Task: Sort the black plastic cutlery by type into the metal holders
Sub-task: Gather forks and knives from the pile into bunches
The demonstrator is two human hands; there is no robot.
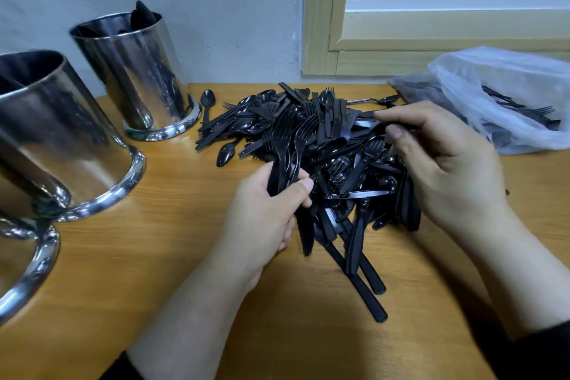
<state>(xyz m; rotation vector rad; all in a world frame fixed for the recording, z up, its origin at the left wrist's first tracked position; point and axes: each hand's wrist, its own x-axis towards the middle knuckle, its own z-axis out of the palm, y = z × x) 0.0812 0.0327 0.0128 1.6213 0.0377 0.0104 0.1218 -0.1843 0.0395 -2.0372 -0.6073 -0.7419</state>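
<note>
While my left hand (pixel 271 203) fingers clamp a fork bunch (pixel 288 145) | right hand (pixel 431 157) pinches one piece, type unclear | tangled pile (pixel 333 163) under both might snag, scattering bits off bench (pixel 154 256)

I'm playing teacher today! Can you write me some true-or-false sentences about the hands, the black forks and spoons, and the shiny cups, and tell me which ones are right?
1. The left hand holds a bunch of forks. True.
2. The right hand lies flat on the table. False: it is over the cutlery pile, pinching a black piece.
3. The far metal holder has black cutlery in it. True.
4. The plastic bag sits beside the holders. False: it is on the right side of the table; the holders stand on the left.
5. The pile is all sorted. False: forks, spoons and knives are mixed.
</note>
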